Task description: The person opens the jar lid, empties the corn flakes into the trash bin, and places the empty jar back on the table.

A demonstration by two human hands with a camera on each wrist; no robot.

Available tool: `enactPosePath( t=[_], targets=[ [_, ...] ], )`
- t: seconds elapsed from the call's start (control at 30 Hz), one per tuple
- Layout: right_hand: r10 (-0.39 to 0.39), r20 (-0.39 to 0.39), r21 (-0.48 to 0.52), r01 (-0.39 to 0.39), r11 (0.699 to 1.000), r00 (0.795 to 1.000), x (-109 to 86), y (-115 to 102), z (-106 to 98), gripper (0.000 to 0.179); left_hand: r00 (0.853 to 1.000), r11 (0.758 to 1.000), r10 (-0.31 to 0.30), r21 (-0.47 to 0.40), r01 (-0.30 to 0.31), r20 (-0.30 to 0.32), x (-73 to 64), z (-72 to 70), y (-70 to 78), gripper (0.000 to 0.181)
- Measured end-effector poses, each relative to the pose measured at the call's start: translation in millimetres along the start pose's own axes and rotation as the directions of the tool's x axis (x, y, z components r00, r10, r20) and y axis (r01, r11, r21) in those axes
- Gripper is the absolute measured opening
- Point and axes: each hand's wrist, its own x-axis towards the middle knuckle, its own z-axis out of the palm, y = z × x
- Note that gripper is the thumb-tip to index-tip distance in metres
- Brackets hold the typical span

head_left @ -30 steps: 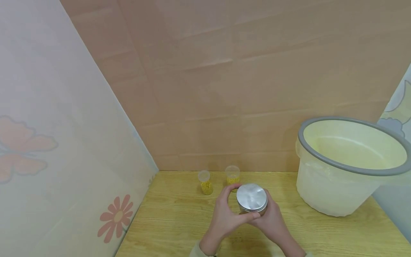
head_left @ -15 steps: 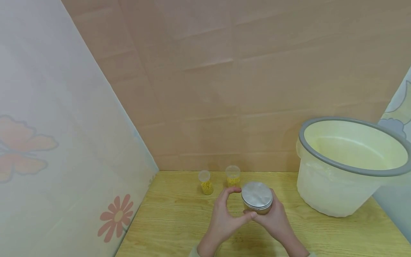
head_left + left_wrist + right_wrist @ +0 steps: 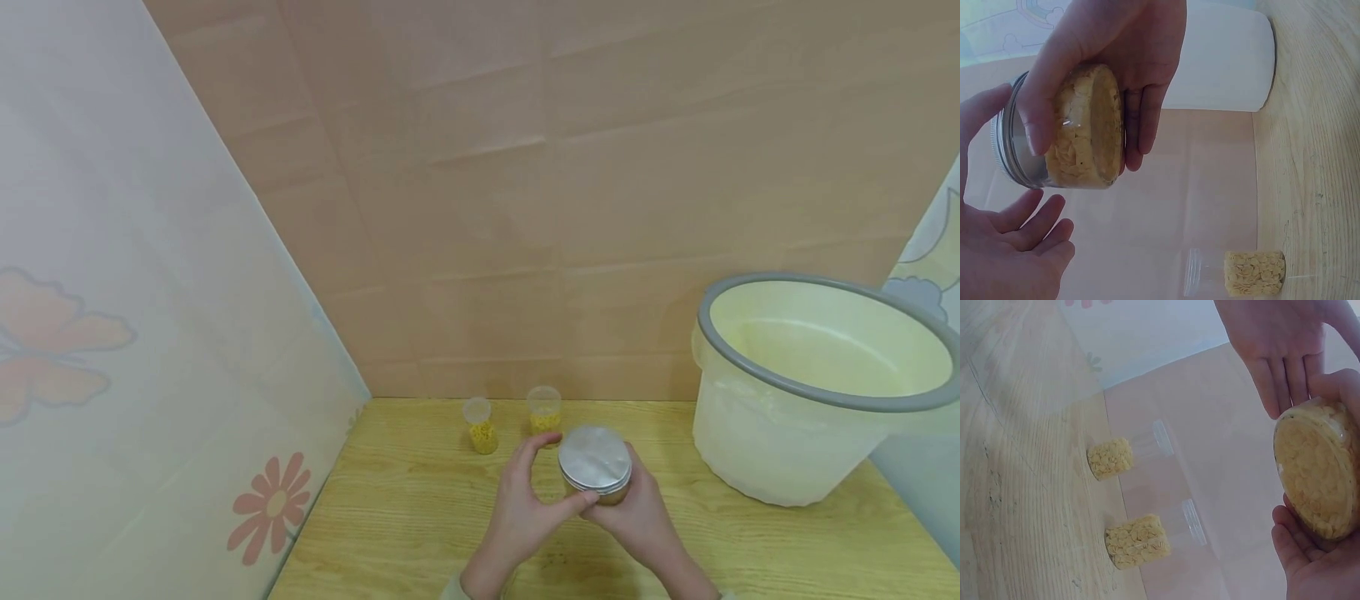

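Observation:
A clear round jar (image 3: 1088, 134) packed with pale yellow flakes, with a silver metal lid (image 3: 595, 457), is held above the table between both hands. My right hand (image 3: 639, 517) grips the jar body from its right side, the thumb across the front and the fingers behind, as the left wrist view shows. At the lid's left side, my left hand (image 3: 521, 512) has thumb and index finger spread around the rim, both tips at its edge. Its other fingers stay lower, loosely bent. Seen from below in the right wrist view, the jar base (image 3: 1313, 478) is full of flakes.
Two slim clear containers stand upright at the back of the table, partly filled with yellow flakes: one on the left (image 3: 482, 429), one on the right (image 3: 544, 412). A large whitish tub (image 3: 772, 442) with a grey rim stands at the right. Cloth-like walls enclose the table (image 3: 405, 517).
The jar shifts right and then slightly back left. Half a second ago, the left index fingertip stood just off the lid; it is now at the rim again. The right hand keeps its grip.

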Motion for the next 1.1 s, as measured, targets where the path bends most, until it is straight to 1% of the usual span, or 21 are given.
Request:
enactPosePath(
  t=[0.23, 0.4, 0.5, 0.63, 0.77, 0.93, 1.03, 1.1],
  targets=[
    [0.004, 0.043, 0.009, -0.005, 1.000, 0.999, -2.8, -1.9, 2.4, 0.080, 1.000, 1.000, -0.015, -0.021, 0.016, 0.027, 0.4, 1.9, 0.8, 0.074],
    [-0.003, 0.062, 0.022, 0.001, 1.000, 0.998, -4.4, -5.0, 3.8, 0.080, 0.999, 0.999, -0.002, -0.035, 0.003, 0.034, 1.3, 3.7, -0.1, 0.074],
    [-0.020, 0.066, 0.024, 0.019, 1.000, 0.998, -4.6, -6.3, 5.3, 0.081, 0.999, 0.999, -0.003, -0.042, 0.005, 0.041, 2.2, 4.4, 0.2, 0.077],
    [-0.060, 0.067, 0.017, 0.059, 0.998, 0.996, -4.6, -6.6, 7.4, 0.080, 0.997, 0.997, -0.012, -0.076, 0.018, 0.075, 4.3, 4.1, 1.3, 0.082],
    [-0.070, 0.089, 0.019, 0.068, 0.997, 0.994, -5.6, -8.4, 8.4, 0.079, 0.995, 0.995, 0.011, -0.099, -0.001, 0.102, 6.5, 4.1, -0.3, 0.083],
    [-0.083, 0.099, 0.019, 0.081, 0.996, 0.992, -7.6, -9.0, 9.8, 0.077, 0.994, 0.992, 0.038, -0.124, -0.026, 0.098, 7.0, 5.4, -1.5, 0.082],
    [-0.122, 0.087, 0.020, 0.121, 0.992, 0.989, -9.0, -6.8, 10.0, 0.079, 0.995, 0.991, 0.049, -0.129, -0.037, 0.088, 6.9, 6.0, -0.4, 0.083],
    [-0.159, 0.075, 0.008, 0.159, 0.987, 0.984, -9.6, -5.2, 9.9, 0.080, 0.994, 0.990, 0.069, -0.127, -0.058, 0.085, 7.1, 6.2, 0.6, 0.084]
  ],
)
